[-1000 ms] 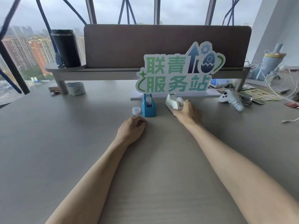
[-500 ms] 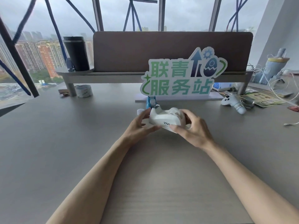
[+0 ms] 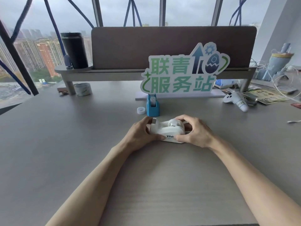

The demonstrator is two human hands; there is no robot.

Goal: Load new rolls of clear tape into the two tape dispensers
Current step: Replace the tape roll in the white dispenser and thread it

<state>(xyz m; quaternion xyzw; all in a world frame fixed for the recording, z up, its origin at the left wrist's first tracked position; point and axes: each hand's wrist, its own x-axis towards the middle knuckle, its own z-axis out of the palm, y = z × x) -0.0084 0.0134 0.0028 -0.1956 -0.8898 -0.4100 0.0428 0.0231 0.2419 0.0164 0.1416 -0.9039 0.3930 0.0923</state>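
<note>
White plastic, the larger tape dispenser [image 3: 169, 132] sits on the grey desk [image 3: 81, 152], well in front of the green-lettered sign [image 3: 182, 75], with both hands closed around it. The left hand [image 3: 141, 134] pinches the cutter end, apparently to steady it; the right hand [image 3: 195, 132] curls over the hub end, fingers [image 3: 182, 119] touching the spool [image 3: 175, 123], seemingly to work it loose. Closer to the sign, the blue tape dispenser [image 3: 152, 106] stands with a roll in its cradle. A loose clear tape roll [image 3: 141, 110] lies just beside it.
</note>
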